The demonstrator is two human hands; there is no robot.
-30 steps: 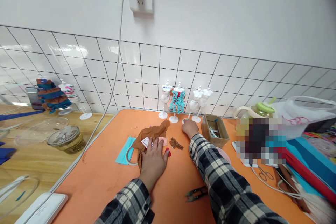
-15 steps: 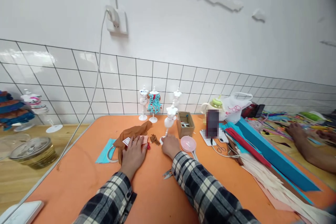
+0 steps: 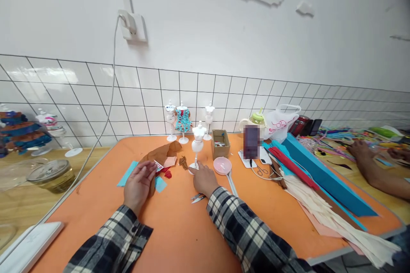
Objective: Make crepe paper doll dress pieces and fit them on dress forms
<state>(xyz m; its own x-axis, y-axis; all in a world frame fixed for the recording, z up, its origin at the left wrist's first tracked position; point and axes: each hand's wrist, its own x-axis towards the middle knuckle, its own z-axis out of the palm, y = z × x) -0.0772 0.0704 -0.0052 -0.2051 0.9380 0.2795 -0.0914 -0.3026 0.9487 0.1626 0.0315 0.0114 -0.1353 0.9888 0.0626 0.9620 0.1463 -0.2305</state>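
A small white dress form point(image 3: 199, 137) stands upright on its round base in front of my right hand point(image 3: 205, 181). The fingers of that hand are curled, with thumb and index finger at the base's edge. Slightly raised, my left hand point(image 3: 140, 183) is turned on its side, its fingers bent together beside the brown fabric point(image 3: 163, 152). Whatever lies between them is hidden. Close to those fingertips is a small white printed card point(image 3: 159, 165). A pink scrap point(image 3: 170, 161), red scrap point(image 3: 168, 174), blue square point(image 3: 160, 184) and crumpled brown piece point(image 3: 183, 162) lie between the hands.
Snips point(image 3: 198, 198) lie below my right hand. A pink strainer point(image 3: 222, 166), cardboard box point(image 3: 221, 145) and phone point(image 3: 251, 142) are to the right, with fabric strips point(image 3: 315, 194) beyond. More dress forms point(image 3: 183, 121) line the wall. Another person's arm point(image 3: 374, 170) rests far right.
My left hand has lifted from lying flat and drawn its fingers together, uncovering the blue square. The white ring is out of sight. My right hand stays at the base; the view has shifted slightly.
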